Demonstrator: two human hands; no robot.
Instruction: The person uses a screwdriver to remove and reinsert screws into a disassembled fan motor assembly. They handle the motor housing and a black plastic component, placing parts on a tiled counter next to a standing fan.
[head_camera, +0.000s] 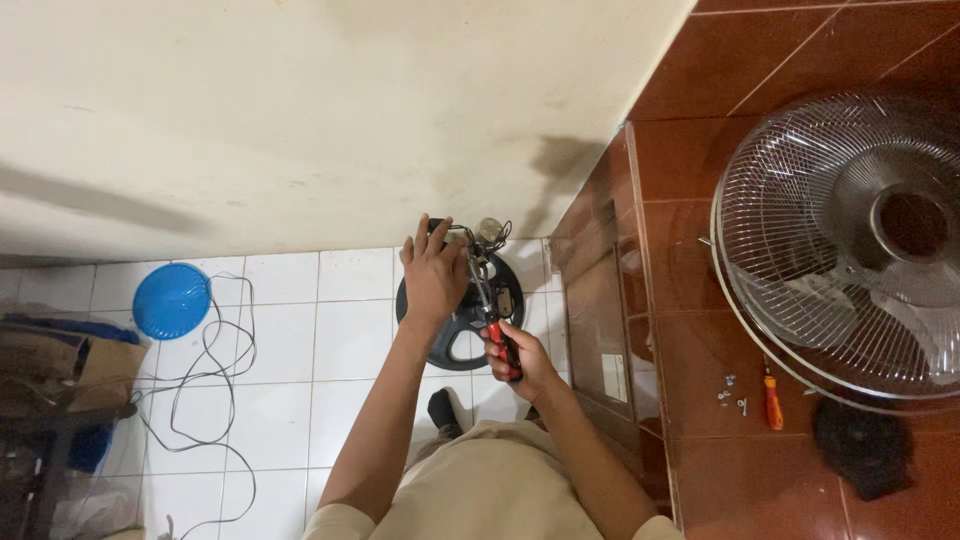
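Left hand (433, 275) steadies round base (455, 335) beside wall (300, 120); right hand (520, 362) holds pliers (495, 320).

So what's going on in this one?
A person stands over a round black fan base lying on the white tiled floor. The left hand rests on the base's upper part beside some loose wires. The right hand grips red-handled pliers pointed into the wiring. On the raised brown tiled ledge to the right lie a wire fan grille, a few small screws and an orange-handled screwdriver.
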